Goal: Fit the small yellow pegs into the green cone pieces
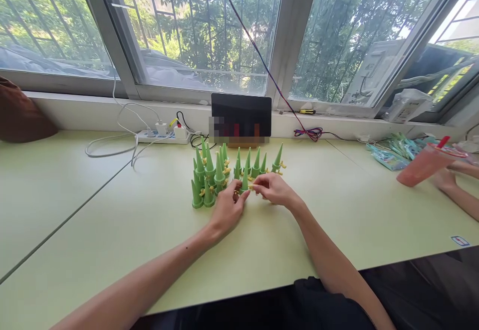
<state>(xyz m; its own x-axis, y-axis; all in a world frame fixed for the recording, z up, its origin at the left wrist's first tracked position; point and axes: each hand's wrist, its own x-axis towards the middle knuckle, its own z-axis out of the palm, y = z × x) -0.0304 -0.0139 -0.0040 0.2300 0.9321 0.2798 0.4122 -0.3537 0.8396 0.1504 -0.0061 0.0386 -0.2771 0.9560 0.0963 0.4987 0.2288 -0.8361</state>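
My left hand (pixel 229 205) is closed around the base of a green cone-shaped piece (pixel 245 179), which stands upright between the two hands. From the right, my right hand (pixel 274 189) pinches a small yellow part (pixel 252 187) at the side of that cone's base. Several more green cones (pixel 209 170) with round bases cluster to the left and behind. Many of them carry small yellow parts (pixel 226 170) at their sides. Behind my right hand, one cone (pixel 278 158) stands at the right end of the back row.
A dark tablet (pixel 241 115) leans by the window behind the cones. Left of it lies a power strip (pixel 164 136) with white cables. At right, another person's hand (pixel 445 180) is by a tilted red drink cup (pixel 424 163), near blue-green plastic packets (pixel 392 151).
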